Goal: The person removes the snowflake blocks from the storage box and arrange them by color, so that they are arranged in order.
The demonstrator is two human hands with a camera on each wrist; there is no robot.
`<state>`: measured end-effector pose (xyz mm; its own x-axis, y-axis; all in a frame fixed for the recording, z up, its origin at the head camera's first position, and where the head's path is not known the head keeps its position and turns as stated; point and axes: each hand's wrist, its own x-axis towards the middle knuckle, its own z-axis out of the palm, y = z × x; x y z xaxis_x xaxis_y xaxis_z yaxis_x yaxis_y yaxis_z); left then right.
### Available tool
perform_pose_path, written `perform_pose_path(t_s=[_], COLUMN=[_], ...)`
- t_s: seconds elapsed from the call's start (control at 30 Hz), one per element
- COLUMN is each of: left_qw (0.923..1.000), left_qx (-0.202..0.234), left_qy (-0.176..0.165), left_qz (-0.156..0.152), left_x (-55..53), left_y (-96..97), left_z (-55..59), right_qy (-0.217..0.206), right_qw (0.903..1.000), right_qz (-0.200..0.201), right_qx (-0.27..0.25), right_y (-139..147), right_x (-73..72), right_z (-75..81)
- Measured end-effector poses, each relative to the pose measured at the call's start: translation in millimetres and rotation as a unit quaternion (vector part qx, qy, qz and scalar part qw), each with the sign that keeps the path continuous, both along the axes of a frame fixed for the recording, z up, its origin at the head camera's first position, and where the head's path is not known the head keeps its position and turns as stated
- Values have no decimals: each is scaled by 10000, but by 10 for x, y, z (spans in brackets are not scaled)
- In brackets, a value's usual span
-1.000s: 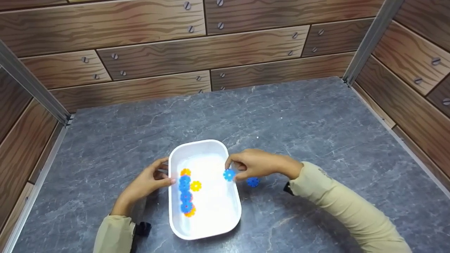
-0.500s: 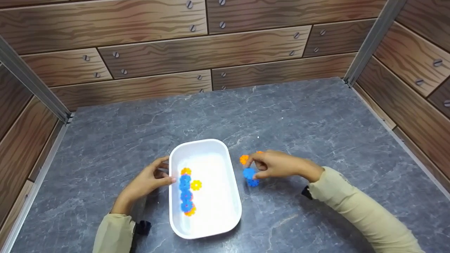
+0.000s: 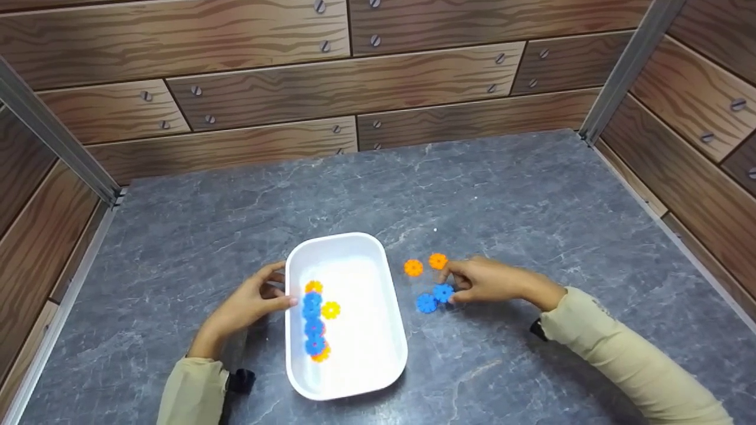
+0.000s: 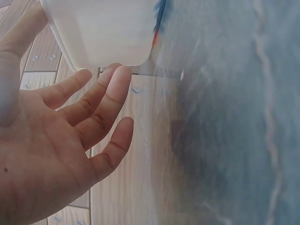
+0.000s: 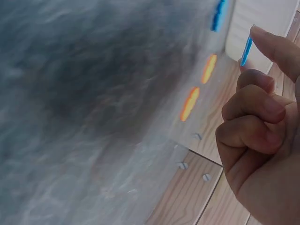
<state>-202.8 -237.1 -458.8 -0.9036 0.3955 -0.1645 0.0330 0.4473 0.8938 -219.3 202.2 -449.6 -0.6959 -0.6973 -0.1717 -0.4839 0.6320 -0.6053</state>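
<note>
My right hand (image 3: 493,280) pinches a blue flower-shaped plastic disc (image 3: 443,293) between thumb and index finger; in the right wrist view the held blue disc (image 5: 246,50) is seen edge-on, the other fingers curled into the palm. Close beside it a second blue disc (image 3: 426,303) lies on the table, and two orange discs (image 3: 413,268) lie just beyond. At the white tray's left side (image 3: 287,348), my left hand (image 3: 243,310) holds the wall, thumb over the rim and fingers outside. In the left wrist view several fingers (image 4: 119,86) extend along the tray's underside edge.
Inside the tray, a row of overlapping blue discs (image 3: 313,327) with orange ones (image 3: 313,287) runs along the left wall, a yellow disc (image 3: 331,310) beside it. Wood-patterned walls (image 3: 266,106) enclose the grey marbled table (image 3: 236,206) at the back and sides.
My right hand has moved rightward from the tray's right rim with the blue disc and come down beside the discs on the table. Two orange discs have come into view. My left hand stays put.
</note>
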Motion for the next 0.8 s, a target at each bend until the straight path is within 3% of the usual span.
perform_pose_path(t_s=[0.8], left_qw=[9998], left_qx=[-64], left_qy=[-154], left_qz=[132], left_x=[8], left_y=[3], left_z=[-4], right_qy=[123], right_qw=[9982], right_qz=[-176], right_qx=[559], right_y=[161], right_x=[-8], right_z=[-130])
